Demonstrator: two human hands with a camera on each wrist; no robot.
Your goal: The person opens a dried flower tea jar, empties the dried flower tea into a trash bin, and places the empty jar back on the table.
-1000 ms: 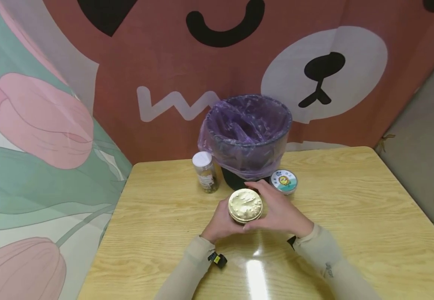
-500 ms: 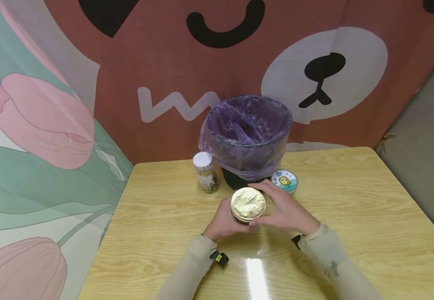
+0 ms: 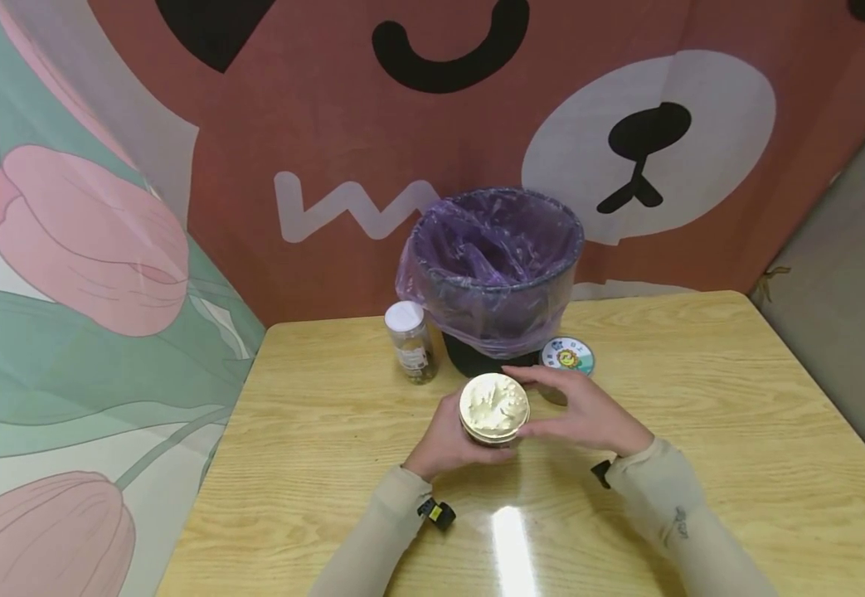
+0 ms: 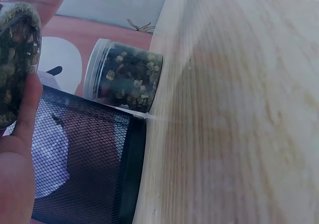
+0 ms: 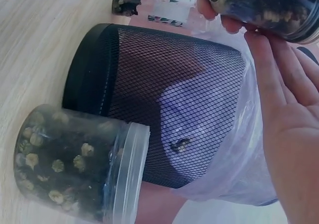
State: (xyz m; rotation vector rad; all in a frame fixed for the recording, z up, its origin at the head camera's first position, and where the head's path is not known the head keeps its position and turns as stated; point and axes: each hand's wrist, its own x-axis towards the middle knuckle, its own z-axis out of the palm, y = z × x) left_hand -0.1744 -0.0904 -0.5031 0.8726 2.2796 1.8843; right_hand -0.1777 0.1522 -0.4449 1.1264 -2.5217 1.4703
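My left hand (image 3: 450, 439) grips a round clear jar (image 3: 494, 406) low on its side, holding it above the table. A crinkled gold foil top covers the jar's mouth. Dark contents with pale bits show through its wall in the right wrist view, where fingers of the left hand wrap it. My right hand (image 3: 592, 414) is beside the jar on the right, thumb and fingers spread and mostly straight, fingertips right at the jar's side. In the right wrist view, that hand's palm (image 5: 294, 119) faces the camera and its fingers reach up to the jar.
Behind the hands stands a black mesh bin (image 3: 469, 356) lined with a purple plastic bag (image 3: 495, 311). Left of it is a tall clear canister (image 3: 411, 348) with a white lid. At its right stands a lidded jar (image 5: 75, 164) of dried flower buds. A patterned cloth backs the wooden table (image 3: 313, 431).
The jar has shifted slightly right in the left hand. My right hand has loosened and drawn a little to the right, its fingers straighter than before.
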